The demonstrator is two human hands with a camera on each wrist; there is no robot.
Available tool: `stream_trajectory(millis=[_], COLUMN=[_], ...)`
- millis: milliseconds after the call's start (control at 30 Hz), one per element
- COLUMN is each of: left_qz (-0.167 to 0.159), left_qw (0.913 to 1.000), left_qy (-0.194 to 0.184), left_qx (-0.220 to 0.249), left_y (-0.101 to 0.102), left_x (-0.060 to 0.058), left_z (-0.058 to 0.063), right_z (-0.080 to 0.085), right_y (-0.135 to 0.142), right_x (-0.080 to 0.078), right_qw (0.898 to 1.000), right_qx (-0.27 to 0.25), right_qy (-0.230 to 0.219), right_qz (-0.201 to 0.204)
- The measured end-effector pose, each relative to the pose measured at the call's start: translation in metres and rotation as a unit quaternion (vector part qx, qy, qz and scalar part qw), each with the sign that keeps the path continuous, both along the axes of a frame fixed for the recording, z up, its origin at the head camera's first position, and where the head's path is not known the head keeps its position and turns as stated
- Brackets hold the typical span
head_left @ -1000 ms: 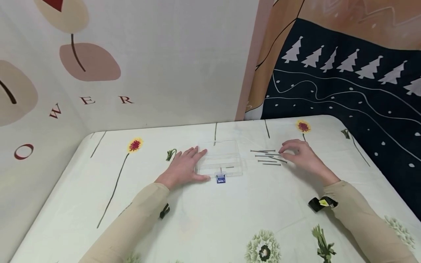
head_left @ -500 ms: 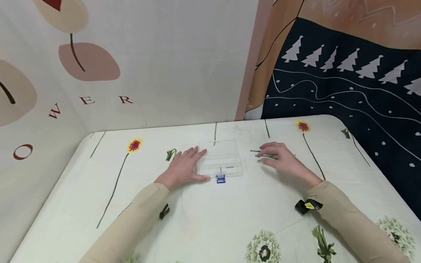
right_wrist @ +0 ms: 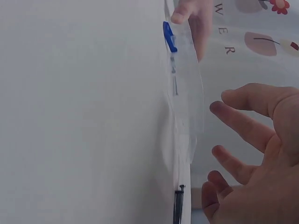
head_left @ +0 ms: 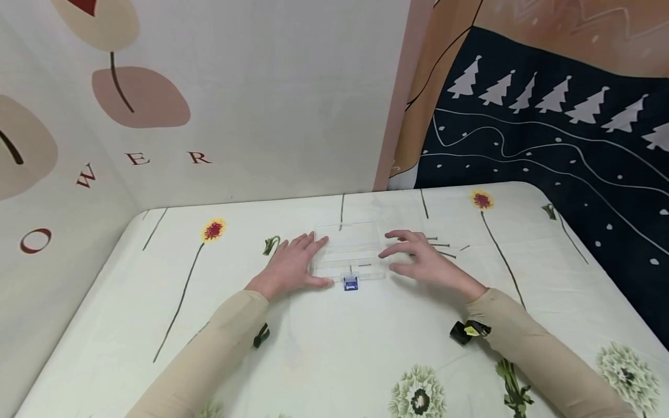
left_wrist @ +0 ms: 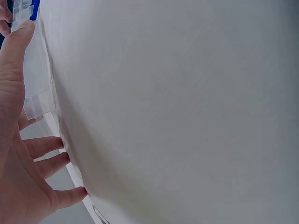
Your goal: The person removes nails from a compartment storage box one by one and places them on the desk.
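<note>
On the flowered tablecloth [head_left: 313,342], your left hand [head_left: 292,267] rests against the left side of the clear plastic box [head_left: 347,252], fingers spread. Your right hand [head_left: 418,258] is near the box's right edge, fingers parted. Thin nails [head_left: 441,245] lie beyond that hand, partly hidden. A blue latch [head_left: 351,284] sits at the box's front; a dark sliver [head_left: 364,265] inside is probably a nail.

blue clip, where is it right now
In the head view, the blue clip sits near the centre, at the near edge of the clear box, just right of the left hand.
</note>
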State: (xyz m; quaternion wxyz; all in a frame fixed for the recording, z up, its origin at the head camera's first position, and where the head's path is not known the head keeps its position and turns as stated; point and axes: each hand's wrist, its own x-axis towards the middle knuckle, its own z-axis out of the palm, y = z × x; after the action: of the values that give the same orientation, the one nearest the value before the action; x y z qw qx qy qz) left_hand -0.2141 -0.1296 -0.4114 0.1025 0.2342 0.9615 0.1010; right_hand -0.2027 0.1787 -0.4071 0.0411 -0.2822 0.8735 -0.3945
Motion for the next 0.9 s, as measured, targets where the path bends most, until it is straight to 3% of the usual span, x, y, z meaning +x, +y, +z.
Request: stream_trajectory(millis=[500,900], left_qz=[0.004,0.007], left_qw=[1.0,1.0], left_qy=[0.002,0.0], left_qx=[0.003,0.006], left_y=[0.0,0.001], left_x=[0.0,0.0], left_z=[0.0,0.002], right_z=[-0.001,-0.002], right_y=[-0.024,-0.031], right_x=[0.004,0.004], right_qw=[0.998,0.996], right_qx=[0.036,0.065], right_qy=[-0.017,-0.031], right_qz=[0.054,0.05])
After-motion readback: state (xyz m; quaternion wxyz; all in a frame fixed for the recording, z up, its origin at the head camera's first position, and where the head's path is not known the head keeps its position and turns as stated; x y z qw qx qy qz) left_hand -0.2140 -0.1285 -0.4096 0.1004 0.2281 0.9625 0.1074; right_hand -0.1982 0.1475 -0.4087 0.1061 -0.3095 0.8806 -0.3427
